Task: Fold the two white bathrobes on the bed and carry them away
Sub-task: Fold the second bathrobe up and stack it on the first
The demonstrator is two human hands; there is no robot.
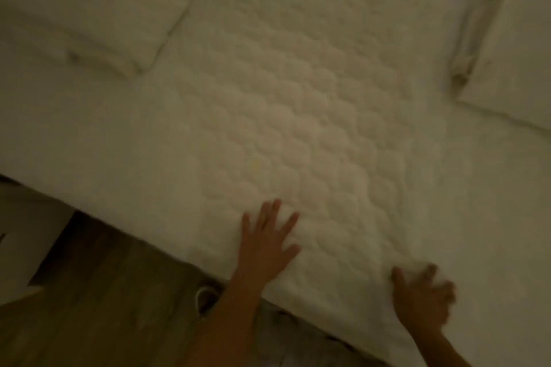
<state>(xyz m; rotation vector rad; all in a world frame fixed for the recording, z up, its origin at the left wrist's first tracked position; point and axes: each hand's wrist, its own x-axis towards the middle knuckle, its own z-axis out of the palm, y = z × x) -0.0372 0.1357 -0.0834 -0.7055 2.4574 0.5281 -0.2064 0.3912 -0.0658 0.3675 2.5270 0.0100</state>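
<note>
A white bathrobe (298, 116) with a bumpy quilted weave lies spread flat along the middle of the bed (74, 140), reaching the near edge. My left hand (265, 247) rests flat on its near end, fingers spread, holding nothing. My right hand (423, 295), blurred, sits further right at the bed's edge with its fingers curled into a bunch of the same fabric. A second white folded bundle (89, 24) lies at the far left; I cannot tell whether it is the other bathrobe.
Another white folded or pillow-like piece (512, 62) lies at the right. The bed's edge runs diagonally from left to lower right. Below it is dark wooden floor (104, 292), with a shoe (205, 298) beside my left forearm. The light is dim.
</note>
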